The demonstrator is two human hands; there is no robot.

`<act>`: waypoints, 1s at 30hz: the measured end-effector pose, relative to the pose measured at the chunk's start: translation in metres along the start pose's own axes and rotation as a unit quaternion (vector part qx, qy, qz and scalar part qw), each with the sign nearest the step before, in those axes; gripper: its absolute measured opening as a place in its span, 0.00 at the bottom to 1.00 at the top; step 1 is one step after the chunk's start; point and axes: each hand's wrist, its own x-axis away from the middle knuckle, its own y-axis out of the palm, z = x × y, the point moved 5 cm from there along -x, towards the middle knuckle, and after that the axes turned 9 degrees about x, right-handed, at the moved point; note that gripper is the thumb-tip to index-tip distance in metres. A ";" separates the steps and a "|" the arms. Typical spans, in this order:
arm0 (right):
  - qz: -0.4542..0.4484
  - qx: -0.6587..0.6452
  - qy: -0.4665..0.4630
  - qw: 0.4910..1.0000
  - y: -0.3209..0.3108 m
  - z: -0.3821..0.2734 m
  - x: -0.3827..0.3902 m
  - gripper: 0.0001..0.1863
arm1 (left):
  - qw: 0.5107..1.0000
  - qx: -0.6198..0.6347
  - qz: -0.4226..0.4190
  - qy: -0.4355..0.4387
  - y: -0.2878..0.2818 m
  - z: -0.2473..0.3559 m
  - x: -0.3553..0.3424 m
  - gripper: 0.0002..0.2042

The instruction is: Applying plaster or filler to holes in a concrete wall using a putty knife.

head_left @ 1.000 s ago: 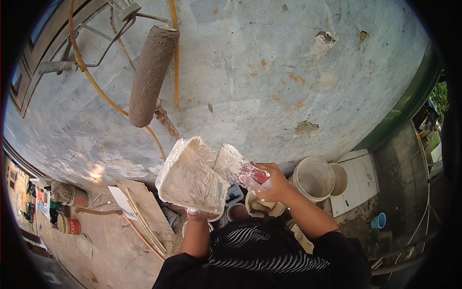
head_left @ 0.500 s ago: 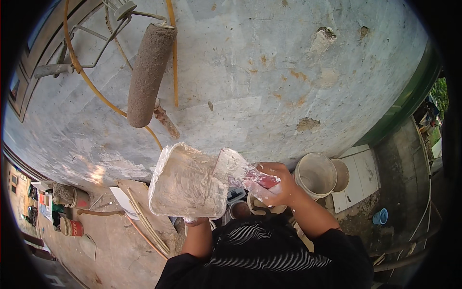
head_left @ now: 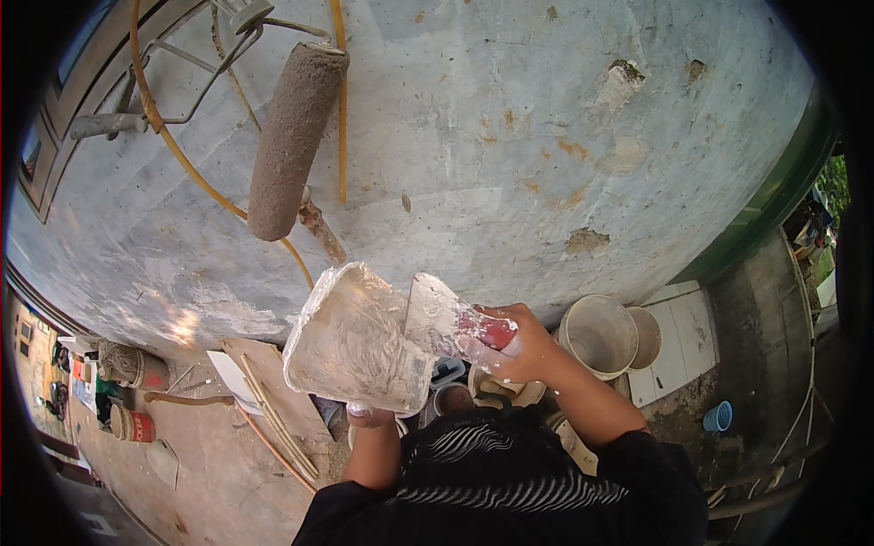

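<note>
One wide scraper [head_left: 446,318] with a flat blade [head_left: 433,309] and a red handle [head_left: 498,333] is at the right side of the square, pale plastic tub [head_left: 353,389]. Its blade laps over the tub's rim. The right hand [head_left: 523,346] wraps around the handle, probably to keep the blade steady. The left hand [head_left: 363,416] is under the tub's near edge, likely to hold it up; I cannot tell how its fingers sit. Lumpy white paste [head_left: 430,293] smears the blade, and the tub looks streaky inside.
</note>
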 end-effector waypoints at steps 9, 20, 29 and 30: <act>0.079 -0.088 -0.005 0.993 -0.023 0.002 -0.001 0.08 | 0.985 0.155 -0.077 -0.013 0.014 0.005 -0.014 0.45; 0.072 -0.212 0.084 0.971 0.004 0.024 0.015 0.08 | 0.995 0.068 0.052 -0.048 0.026 0.005 -0.014 0.45; 0.040 -0.331 0.146 0.931 0.043 0.018 0.028 0.09 | 0.995 0.024 0.092 -0.014 0.026 -0.004 -0.015 0.44; 0.040 -0.331 0.147 0.931 0.040 0.015 0.026 0.09 | 0.995 0.023 0.093 -0.014 0.024 -0.004 -0.015 0.44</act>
